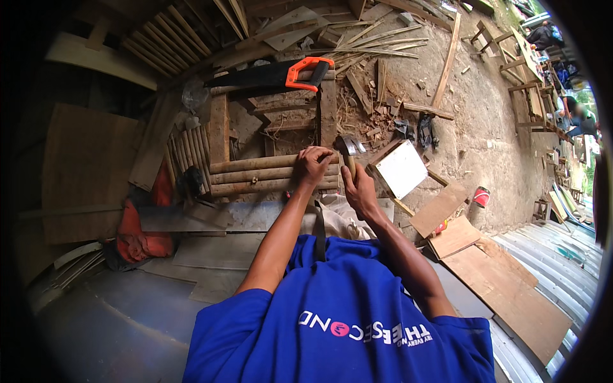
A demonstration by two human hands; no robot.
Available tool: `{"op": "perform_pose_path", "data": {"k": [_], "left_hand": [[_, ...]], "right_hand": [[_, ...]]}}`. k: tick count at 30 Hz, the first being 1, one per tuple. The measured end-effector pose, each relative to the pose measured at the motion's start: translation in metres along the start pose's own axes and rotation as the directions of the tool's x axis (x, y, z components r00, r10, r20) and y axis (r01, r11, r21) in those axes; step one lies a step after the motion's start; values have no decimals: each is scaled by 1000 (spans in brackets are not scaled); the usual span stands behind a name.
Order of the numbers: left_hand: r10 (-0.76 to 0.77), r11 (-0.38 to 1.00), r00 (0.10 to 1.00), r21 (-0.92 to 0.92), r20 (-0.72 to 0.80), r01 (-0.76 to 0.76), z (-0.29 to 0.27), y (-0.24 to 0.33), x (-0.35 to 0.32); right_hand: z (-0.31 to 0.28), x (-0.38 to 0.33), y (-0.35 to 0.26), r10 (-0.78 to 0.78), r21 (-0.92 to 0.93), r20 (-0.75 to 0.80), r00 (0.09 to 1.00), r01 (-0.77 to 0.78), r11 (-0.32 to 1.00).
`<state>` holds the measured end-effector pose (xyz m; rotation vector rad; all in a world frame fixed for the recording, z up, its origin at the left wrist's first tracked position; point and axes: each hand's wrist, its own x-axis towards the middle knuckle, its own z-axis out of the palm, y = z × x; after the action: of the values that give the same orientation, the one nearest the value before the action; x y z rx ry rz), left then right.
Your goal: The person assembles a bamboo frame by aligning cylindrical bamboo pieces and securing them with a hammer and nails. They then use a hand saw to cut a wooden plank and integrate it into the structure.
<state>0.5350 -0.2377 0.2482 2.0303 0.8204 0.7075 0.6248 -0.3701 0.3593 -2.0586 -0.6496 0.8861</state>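
Note:
Three round wooden poles (255, 176) lie side by side across the near end of a rough wooden frame (219, 127). My left hand (311, 166) rests on the poles near their right ends, its fingers pinched together; whatever is between them is too small to make out. My right hand (361, 193) is closed round the wooden handle of a hammer (348, 147), just right of my left hand. The hammer's metal head stands upward beside the pole ends. Across the frame's far end lies a handsaw (274, 75) with a black blade and orange grip.
A white-topped board (401, 168) lies right of the hammer, near wood scraps (377, 115). Loose plywood sheets (504, 293) and a red tin (481, 196) sit farther right. Slats (191, 153) and a red-orange bag (142, 236) are at left. A person (580, 118) is far right.

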Motion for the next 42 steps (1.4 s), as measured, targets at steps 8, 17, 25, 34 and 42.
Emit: {"op": "perform_pose_path", "data": {"k": [8, 17, 25, 34, 42], "left_hand": [[-13, 1000, 1000, 21, -4, 13, -4, 5, -2], [-31, 999, 999, 12, 26, 31, -6, 5, -1], [8, 1000, 1000, -9, 17, -8, -7, 5, -2], [24, 996, 1000, -85, 14, -22, -14, 8, -1], [28, 990, 997, -137, 75, -18, -15, -4, 2]], "right_hand": [[0, -2, -6, 12, -45, 51, 999, -9, 999], [8, -5, 5, -114, -97, 22, 993, 116, 988], [10, -3, 12, -139, -116, 27, 990, 142, 983], [-4, -13, -22, -91, -24, 38, 995, 92, 995], [0, -7, -5, -78, -152, 73, 994, 88, 985]]}}
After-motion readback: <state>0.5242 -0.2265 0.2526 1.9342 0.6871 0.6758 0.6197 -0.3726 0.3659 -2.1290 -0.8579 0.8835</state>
